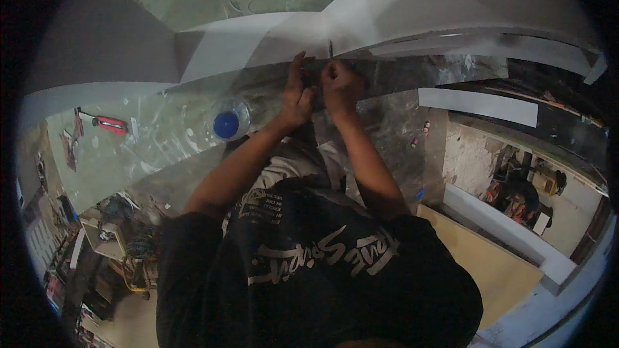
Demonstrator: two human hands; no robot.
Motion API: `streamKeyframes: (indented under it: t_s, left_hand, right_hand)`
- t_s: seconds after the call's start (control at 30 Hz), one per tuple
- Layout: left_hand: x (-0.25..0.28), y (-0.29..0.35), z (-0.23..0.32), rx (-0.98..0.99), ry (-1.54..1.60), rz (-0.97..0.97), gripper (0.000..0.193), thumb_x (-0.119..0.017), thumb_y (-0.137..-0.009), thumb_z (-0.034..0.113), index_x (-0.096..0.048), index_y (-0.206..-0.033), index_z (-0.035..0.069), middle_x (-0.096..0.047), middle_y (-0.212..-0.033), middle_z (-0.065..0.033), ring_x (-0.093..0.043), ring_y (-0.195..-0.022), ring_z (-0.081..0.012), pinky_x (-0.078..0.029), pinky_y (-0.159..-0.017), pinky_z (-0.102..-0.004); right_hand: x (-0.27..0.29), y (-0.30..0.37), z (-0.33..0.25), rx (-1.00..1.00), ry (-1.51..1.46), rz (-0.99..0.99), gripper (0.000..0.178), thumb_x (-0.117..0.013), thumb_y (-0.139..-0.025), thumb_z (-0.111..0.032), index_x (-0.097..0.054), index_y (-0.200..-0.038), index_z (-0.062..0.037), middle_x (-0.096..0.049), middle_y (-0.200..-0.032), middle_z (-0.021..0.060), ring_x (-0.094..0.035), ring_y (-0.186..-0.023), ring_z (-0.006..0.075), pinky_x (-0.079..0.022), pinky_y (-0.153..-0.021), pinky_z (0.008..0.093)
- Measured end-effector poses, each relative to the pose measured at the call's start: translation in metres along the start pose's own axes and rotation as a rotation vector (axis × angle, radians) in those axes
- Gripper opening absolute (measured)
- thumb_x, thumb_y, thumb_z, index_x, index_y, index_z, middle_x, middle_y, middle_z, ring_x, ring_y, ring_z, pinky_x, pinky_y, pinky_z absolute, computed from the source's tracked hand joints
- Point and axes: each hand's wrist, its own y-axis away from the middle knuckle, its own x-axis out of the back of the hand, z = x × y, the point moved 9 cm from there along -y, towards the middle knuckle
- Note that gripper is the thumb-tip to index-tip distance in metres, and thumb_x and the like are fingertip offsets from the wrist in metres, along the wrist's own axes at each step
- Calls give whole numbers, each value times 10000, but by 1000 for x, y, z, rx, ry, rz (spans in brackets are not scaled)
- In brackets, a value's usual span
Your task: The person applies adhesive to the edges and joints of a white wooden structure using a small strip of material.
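My left hand (298, 98) is beside the corner of a white panel assembly (225, 45), its index finger stretched upward and its thumb apart. Just to its right, my right hand (342, 88) is closed in a pinch, its fingertips close to the panel joint. A thin dark upright piece (331, 48) shows at that joint, right above the right fingertips; I cannot tell what it is or whether the fingers touch it. Between the hands there is a small reddish spot, too dim to name. What the right fingers hold is hidden.
A clear bottle with a blue cap (225, 125) stands left of my left forearm. Farther left lies a red-handled tool (111, 123) on the greenish, scuffed tabletop (161, 148). At right are a white strip (477, 106), a tan board (480, 270) and a long white panel (509, 232).
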Motion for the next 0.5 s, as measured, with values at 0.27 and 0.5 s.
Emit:
streamKeyframes:
  t_s: [0.27,0.5]
  left_hand:
    - [3,-2,-1,21,-24,35,767,-507,-848,255,-187,-1473,-55,-394,-1382,-237,-469,-1219,-328,-361,-1048,-403]
    - [5,1,6,41,17,45,772,-510,-822,194,-184,-1480,-45,-411,-1374,-235,-496,-1206,-315,-364,-1054,-391]
  right_hand:
    - [-12,-2,7,-31,4,-19,104,-669,-812,-189,-664,-787,-88,-663,-717,125,-650,-649,316,-487,-611,410]
    - [-30,0,20,-128,28,-116,134,-668,-818,-208,-667,-833,-75,-669,-756,148,-656,-696,350,-488,-638,445]
